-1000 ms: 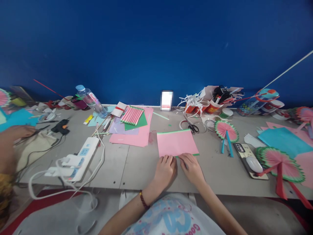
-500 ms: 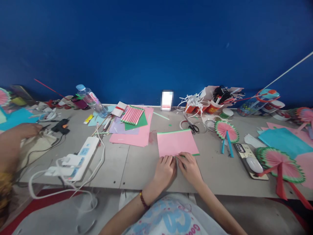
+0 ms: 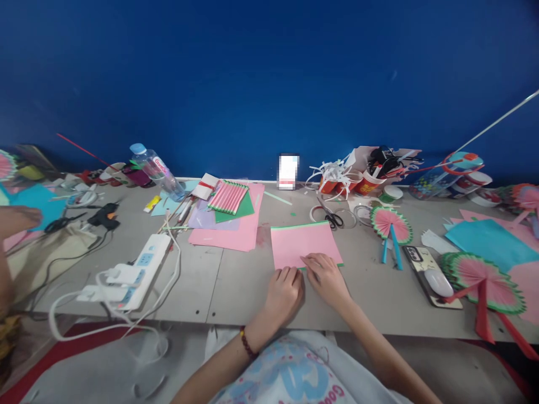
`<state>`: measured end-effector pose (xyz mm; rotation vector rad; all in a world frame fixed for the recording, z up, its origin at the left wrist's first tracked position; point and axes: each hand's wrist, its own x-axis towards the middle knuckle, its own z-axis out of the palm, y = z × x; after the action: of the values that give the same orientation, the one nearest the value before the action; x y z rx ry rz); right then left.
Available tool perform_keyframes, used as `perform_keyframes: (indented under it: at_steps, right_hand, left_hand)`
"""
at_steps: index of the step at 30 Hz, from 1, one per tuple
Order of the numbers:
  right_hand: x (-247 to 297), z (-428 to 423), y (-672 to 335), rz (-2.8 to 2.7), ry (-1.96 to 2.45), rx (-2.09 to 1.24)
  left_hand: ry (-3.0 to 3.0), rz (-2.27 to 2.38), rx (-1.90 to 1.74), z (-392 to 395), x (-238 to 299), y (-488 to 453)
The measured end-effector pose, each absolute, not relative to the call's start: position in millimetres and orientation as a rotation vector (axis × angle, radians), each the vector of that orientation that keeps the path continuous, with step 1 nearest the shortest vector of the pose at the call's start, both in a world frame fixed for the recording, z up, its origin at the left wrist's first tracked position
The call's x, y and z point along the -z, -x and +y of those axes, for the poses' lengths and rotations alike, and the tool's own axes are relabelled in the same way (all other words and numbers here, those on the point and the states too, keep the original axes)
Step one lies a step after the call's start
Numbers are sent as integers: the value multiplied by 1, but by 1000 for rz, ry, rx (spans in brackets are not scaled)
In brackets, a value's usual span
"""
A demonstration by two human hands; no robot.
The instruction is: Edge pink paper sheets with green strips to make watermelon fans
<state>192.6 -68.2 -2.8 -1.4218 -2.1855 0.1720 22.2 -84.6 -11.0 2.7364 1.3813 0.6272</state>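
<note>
The left hand (image 3: 286,293) lies with fingers bent and close together on the near edge of the pink sheet (image 3: 305,241), probably to keep it from sliding. The right hand (image 3: 328,278) sits just beside it, thumb and forefinger drawn together at that same edge; from here I can't tell whether either hand is pinching the paper. The sheet lies flat on the table (image 3: 240,294) in front of the person, green strips along its far and near edges, square to the body, likely for an even reach. Just beyond are black-handled scissors (image 3: 335,220), within easy reach. To the far left, a pleated piece (image 3: 228,197) rests on stacked paper, perhaps kept out of the way. On the right lie a small fan (image 3: 389,224) and a larger fan (image 3: 490,283), both opened out. At far left, a co-worker's hand (image 3: 19,220) shows.
</note>
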Motion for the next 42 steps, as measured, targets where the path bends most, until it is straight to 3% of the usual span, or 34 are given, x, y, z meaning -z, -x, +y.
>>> perform_keyframes:
  at_steps: [7, 17, 42]
  right_hand:
    - [2, -68, -190, -2312, 1413, -122]
    - [13, -64, -210, -2086, 1260, -456]
    - [6, -80, -208, -2311, 1270, -231]
  left_hand:
    - [-2725, 1365, -683, -85, 10, -22]
    - [-2696, 1353, -656, -84, 9, -20]
    - [-2657, 1364, -687, -85, 12, -20]
